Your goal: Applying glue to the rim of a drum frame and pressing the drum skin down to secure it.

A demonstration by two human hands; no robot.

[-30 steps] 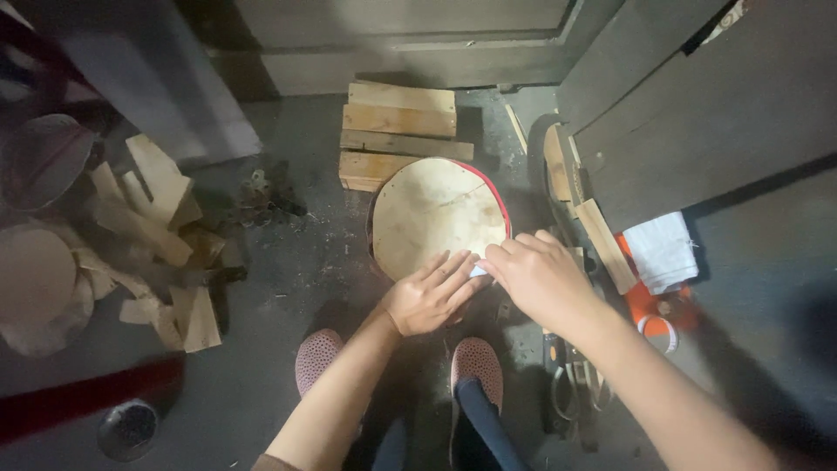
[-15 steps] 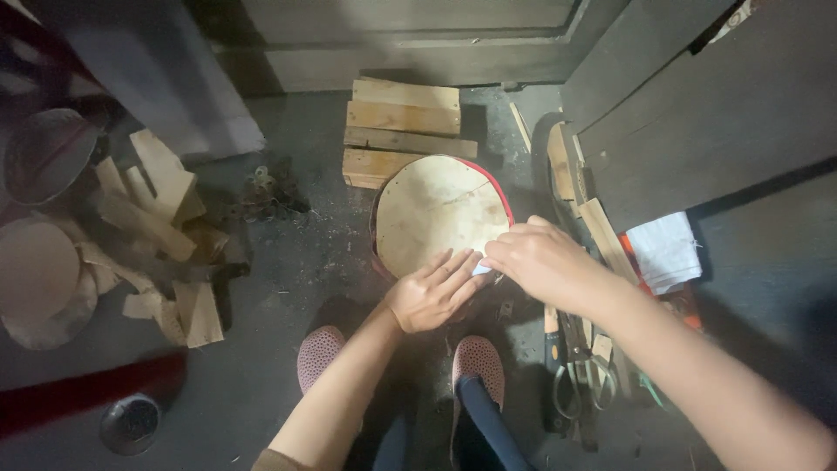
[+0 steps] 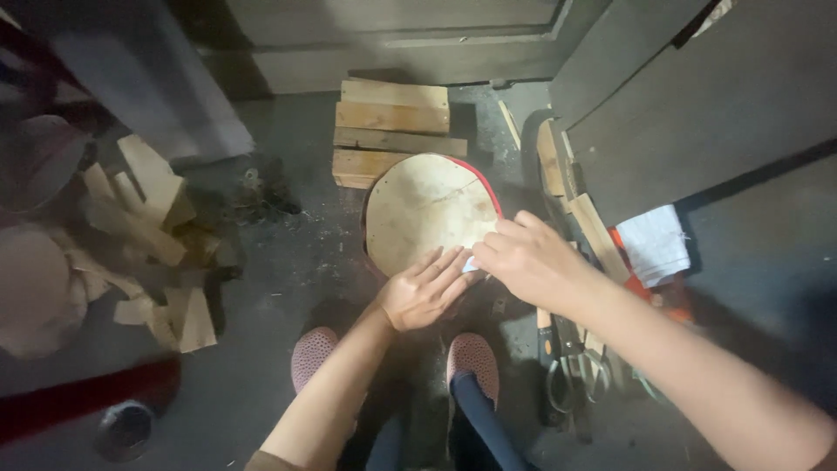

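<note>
Round pale hide-covered drum, red-rimmed (image 3: 427,209): at 12 o'clock from both hands; left hand (image 3: 423,292) flat, released; right hand (image 3: 523,262) possibly pinching a small white piece (image 3: 471,263).

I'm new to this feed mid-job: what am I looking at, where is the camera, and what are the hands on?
One picture, from a camera on a person's head, looking down. No machine: two bare hands. The left hand lies flat on the near edge of a round pale disc with a red rim, on the floor. The right hand pinches something small and pale at that edge; I cannot tell what. Nearby: planks, wood scraps, scissors, a white cloth, and the person's shoes.
</note>
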